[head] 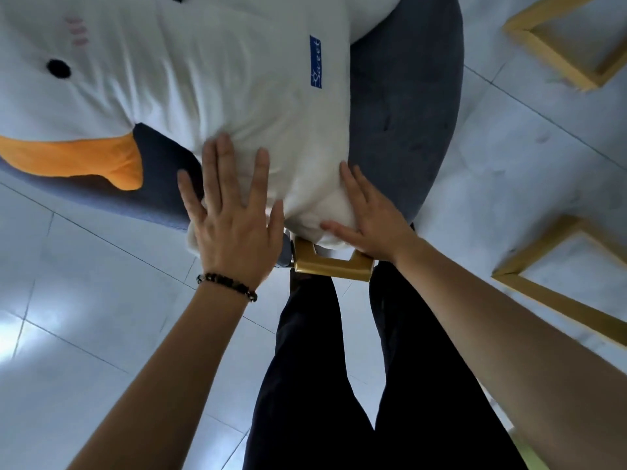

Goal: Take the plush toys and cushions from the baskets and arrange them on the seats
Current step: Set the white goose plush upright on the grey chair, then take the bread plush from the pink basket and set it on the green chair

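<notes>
A big white plush duck (pixel 210 83) with an orange beak, a black eye and a blue label lies across a round grey-blue upholstered seat (pixel 403 106). My left hand (pixel 230 215), with a dark bead bracelet at the wrist, rests flat with spread fingers on the near end of the plush. Pressed flat against the same rounded end from the right is my right hand (pixel 369 215). Neither hand grips the fabric. No basket is in view.
A gold metal leg (pixel 334 264) of the seat sticks out just below my hands, above my dark trousers (pixel 339 385). Two wooden frames (pixel 556 52) (pixel 559 296) stand on the pale tiled floor (pixel 84 300) at the right.
</notes>
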The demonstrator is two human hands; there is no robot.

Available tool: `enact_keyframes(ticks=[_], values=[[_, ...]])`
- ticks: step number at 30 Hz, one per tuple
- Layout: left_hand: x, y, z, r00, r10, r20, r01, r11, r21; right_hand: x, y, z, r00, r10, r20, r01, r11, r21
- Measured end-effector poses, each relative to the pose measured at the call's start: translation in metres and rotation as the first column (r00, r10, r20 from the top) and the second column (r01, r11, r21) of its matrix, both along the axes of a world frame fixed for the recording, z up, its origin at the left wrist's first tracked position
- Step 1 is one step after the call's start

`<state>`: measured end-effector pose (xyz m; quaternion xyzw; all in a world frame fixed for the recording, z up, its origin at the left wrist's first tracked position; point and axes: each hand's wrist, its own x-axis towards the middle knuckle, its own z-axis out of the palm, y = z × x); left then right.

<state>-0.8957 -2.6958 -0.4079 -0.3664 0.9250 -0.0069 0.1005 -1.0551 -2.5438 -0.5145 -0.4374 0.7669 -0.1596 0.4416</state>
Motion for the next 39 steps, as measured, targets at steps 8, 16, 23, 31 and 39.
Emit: enact_keyframes(ticks=[8, 16, 23, 31, 39], values=[[0.028, 0.024, -0.007, 0.997, 0.079, -0.012, -0.079, 0.997, -0.004, -0.026, 0.067, 0.002, 0.983, 0.142, -0.117, -0.1, 0.946, 0.307], [0.012, 0.003, 0.024, 0.982, 0.181, 0.046, -0.187, 0.946, 0.263, -0.016, 0.092, 0.072, 0.985, -0.08, -0.156, 0.128, 0.936, 0.328], [0.004, 0.024, 0.163, 0.756, 0.574, -0.316, -0.268, 0.711, 0.65, -0.016, 0.07, 0.221, 0.943, -0.311, -0.123, 0.314, 0.949, 0.007], [0.09, 0.092, 0.267, 0.385, 0.792, -0.474, -0.33, 0.597, 0.731, 0.011, 0.082, 0.346, 0.927, -0.374, 0.011, 0.357, 0.876, -0.326], [0.149, 0.205, 0.303, -0.208, 0.825, -0.525, -0.572, 0.333, 0.749, -0.028, 0.087, 0.371, 0.998, -0.01, 0.057, 0.032, 0.921, -0.387]])
